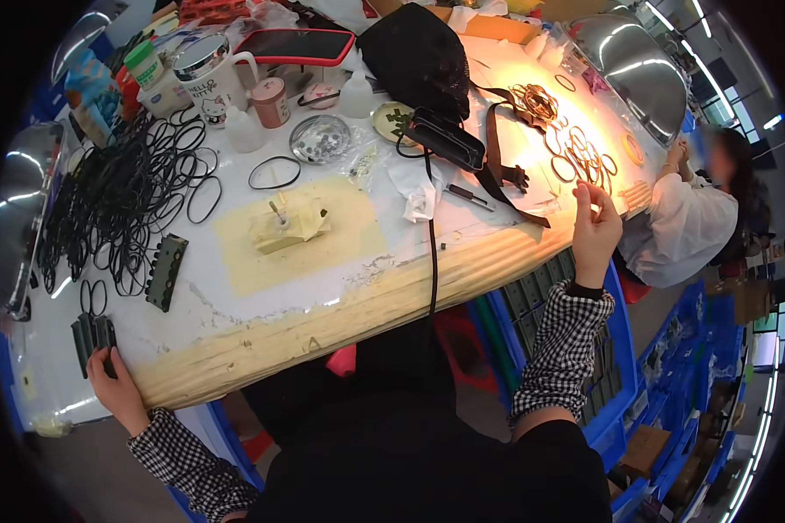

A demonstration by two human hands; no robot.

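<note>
Basically, bench (pixel 205 327) spans both hands; black band heap (pixel 118 205) covers its left part. Dark strap (pixel 495 166) lies left of right hand (pixel 597 234), likeliest obstacle that side. Taped block (pixel 290 230) sits mid-bench, well apart from both. Dark green pieces (pixel 92 335) at left end, long axis roughly near-to-far, left hand (pixel 119 390) nearer, fingers touching; can't tell if gripping. Loose rings (pixel 582 157) just beyond right hand, thumb and fingertip close; can't tell if pinching one.
</note>
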